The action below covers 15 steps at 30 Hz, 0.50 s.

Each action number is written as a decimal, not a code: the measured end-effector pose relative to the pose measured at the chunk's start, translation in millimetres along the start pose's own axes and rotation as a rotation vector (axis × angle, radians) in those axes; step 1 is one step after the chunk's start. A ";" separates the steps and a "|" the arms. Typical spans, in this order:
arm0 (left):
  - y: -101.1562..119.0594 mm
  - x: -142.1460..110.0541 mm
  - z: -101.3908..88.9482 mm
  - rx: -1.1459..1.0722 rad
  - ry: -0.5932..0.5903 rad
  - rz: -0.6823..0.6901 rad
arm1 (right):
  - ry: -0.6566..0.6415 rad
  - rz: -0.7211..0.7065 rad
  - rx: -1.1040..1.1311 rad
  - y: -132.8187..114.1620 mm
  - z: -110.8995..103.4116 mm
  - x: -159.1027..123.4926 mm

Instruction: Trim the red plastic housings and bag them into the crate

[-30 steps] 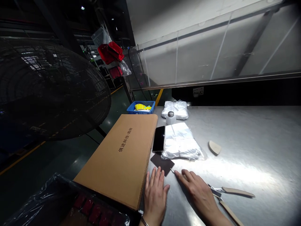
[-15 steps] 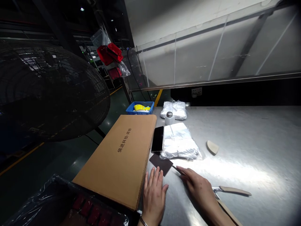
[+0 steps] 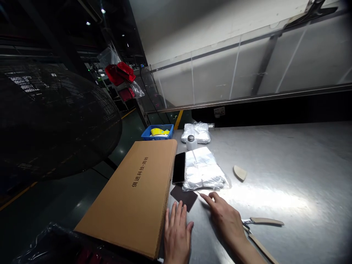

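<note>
My left hand (image 3: 177,234) lies flat on the metal table with its fingers stretched out. Its fingertips rest at the near edge of a dark brown square sheet (image 3: 184,198). My right hand (image 3: 224,216) is closed around a thin, pointed tool (image 3: 197,192), mostly hidden by the fingers. The tool's tip is by the sheet's right corner; I cannot tell whether they touch. Behind the sheet are a black phone (image 3: 179,168) and a stack of clear plastic bags (image 3: 203,168). Pliers with beige handles (image 3: 265,221) lie spread beside my right forearm.
A large cardboard box (image 3: 132,194) stands left of my hands. Farther back are a small pump bottle (image 3: 191,143), another bundle of bags (image 3: 196,132) and a blue bin (image 3: 158,137). A beige wedge-shaped piece (image 3: 240,173) lies on the right. A big fan (image 3: 55,121) fills the left.
The view has shifted, so most things sit a little farther left and lower. My right hand keeps its hold on the thin tool, whose tip now shows lighter. My left hand stays flat.
</note>
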<state>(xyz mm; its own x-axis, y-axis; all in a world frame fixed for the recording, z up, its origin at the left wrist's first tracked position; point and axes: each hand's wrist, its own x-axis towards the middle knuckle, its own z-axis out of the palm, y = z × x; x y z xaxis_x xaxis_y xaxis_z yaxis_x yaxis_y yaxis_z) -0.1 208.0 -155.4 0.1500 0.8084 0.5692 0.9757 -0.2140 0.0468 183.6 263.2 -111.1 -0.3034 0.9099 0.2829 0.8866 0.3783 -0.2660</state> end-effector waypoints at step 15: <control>-2.3 -0.3 7.6 0.098 0.070 0.025 | 0.032 -0.114 0.100 -3.3 2.6 -3.4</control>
<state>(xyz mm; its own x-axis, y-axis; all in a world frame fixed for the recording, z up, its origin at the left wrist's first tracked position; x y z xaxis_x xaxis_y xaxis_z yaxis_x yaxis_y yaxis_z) -1.1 212.5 -161.9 0.1665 0.7627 0.6249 0.9832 -0.1764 -0.0466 180.8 259.3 -113.6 -0.3875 0.8549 0.3450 0.8074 0.4953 -0.3205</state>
